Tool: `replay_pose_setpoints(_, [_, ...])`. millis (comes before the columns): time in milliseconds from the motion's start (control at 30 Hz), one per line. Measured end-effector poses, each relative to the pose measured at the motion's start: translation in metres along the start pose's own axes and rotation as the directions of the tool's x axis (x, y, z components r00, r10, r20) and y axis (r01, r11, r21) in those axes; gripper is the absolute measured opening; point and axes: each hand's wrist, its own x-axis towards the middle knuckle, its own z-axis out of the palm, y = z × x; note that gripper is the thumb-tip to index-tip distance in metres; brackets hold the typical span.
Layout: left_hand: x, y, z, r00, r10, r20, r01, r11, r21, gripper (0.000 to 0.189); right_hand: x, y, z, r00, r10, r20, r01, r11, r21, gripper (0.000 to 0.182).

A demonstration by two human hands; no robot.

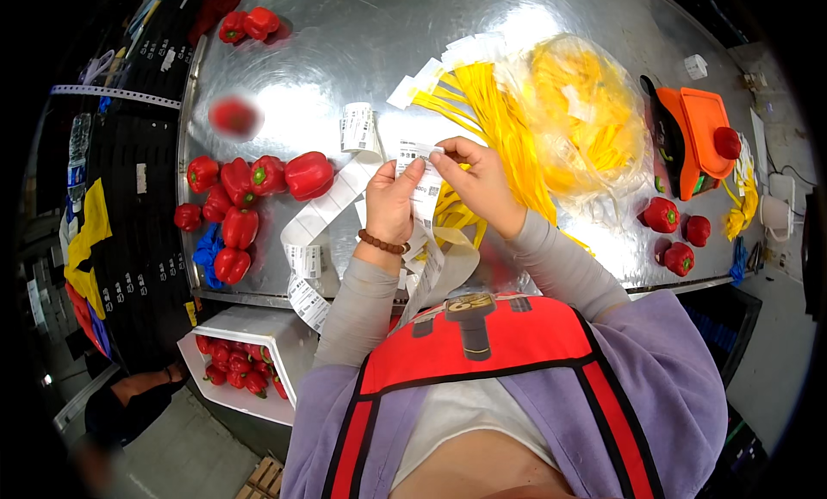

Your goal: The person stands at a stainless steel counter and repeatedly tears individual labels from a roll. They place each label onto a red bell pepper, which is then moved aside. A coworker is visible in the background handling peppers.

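A long strip of printed white labels [423, 198] runs between my hands over the metal table. My left hand [389, 205] grips it, thumb pressed on the printed face. At the strip's upper right edge, the thumb and fingertips of my right hand [475, 182] pinch a corner. The strip's lower part curls down towards my red apron [484, 337]. Left of my hands, more label strip [323, 208] loops across the table to a curled end [357, 127]. Yellow straps with white tags [491, 105] fan out beyond my right hand, partly under it.
Red bell peppers [240, 227] lie at the left beside a blue crumpled item [208, 253]. A clear plastic bag of yellow straps [588, 111] sits right of centre. Further right stands an orange scale [701, 134] with a pepper on it. A white foam box [284, 363] holds peppers below.
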Motion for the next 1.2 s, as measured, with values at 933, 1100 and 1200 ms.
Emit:
replay_pose_setpoints(933, [-0.013,0.047,-0.008,0.996,0.003,0.094,-0.038,0.928,0.371,0.014,0.15,0.104,0.027,0.927,-0.177,0.331,0.367,0.251,-0.895,0.017])
replay_pose_setpoints(1100, [-0.003,0.034,-0.001,0.998,0.024,0.05,-0.039,0.945,0.325,0.017,0.148,0.095,0.033,0.936,-0.121,0.33,0.351,0.269,-0.897,0.019])
replay_pose_setpoints(1200, [0.003,0.027,-0.01,0.999,0.024,0.034,-0.034,0.937,0.349,0.019,0.15,0.09,0.042,0.939,-0.092,0.33,0.343,0.234,-0.91,0.019])
